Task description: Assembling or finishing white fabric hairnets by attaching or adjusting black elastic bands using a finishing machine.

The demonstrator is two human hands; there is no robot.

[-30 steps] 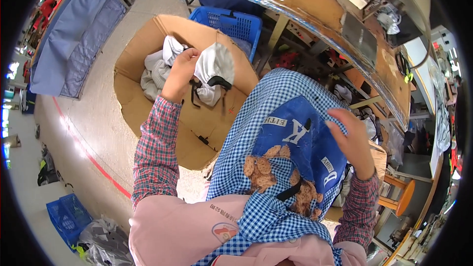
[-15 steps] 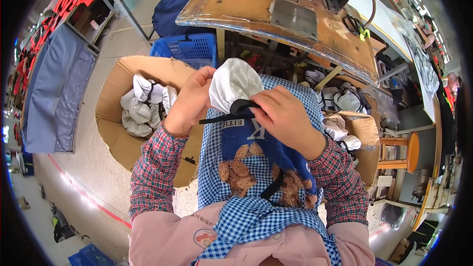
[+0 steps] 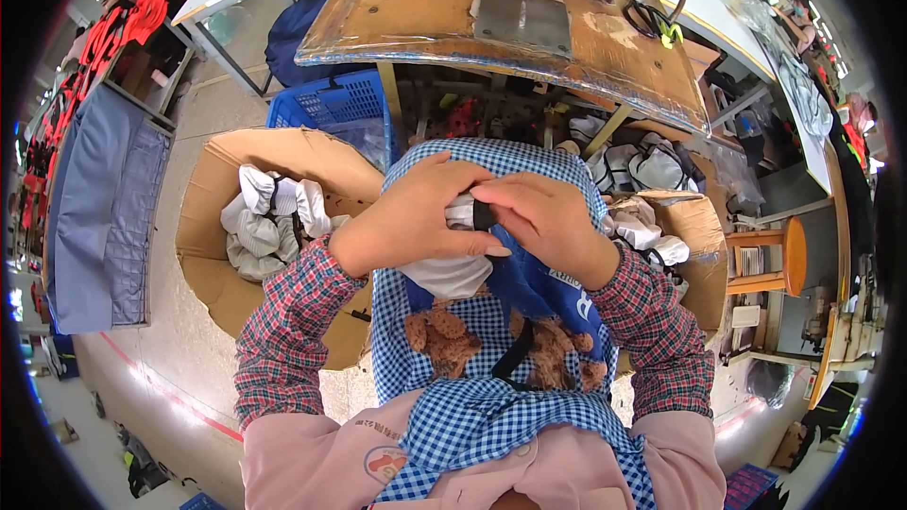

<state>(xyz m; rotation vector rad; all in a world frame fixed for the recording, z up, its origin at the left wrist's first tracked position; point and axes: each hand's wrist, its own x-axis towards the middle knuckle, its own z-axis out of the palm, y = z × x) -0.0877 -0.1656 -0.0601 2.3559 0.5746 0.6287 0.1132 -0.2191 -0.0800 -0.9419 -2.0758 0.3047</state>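
At the frame's centre, your left grip (image 3: pixel 408 217) and right grip (image 3: pixel 550 224) hold a white cloth piece (image 3: pixel 448 277) near its black band (image 3: pixel 483 216), seemingly unfinished; similar pieces (image 3: pixel 255 238) remain in the left-side carton (image 3: pixel 316 153).

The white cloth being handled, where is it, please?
The white cloth is central in the head view, held in the left hand and right hand over the checked apron.

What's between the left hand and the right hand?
Between the left hand and right hand, the head view shows part of the white cloth with its black band.
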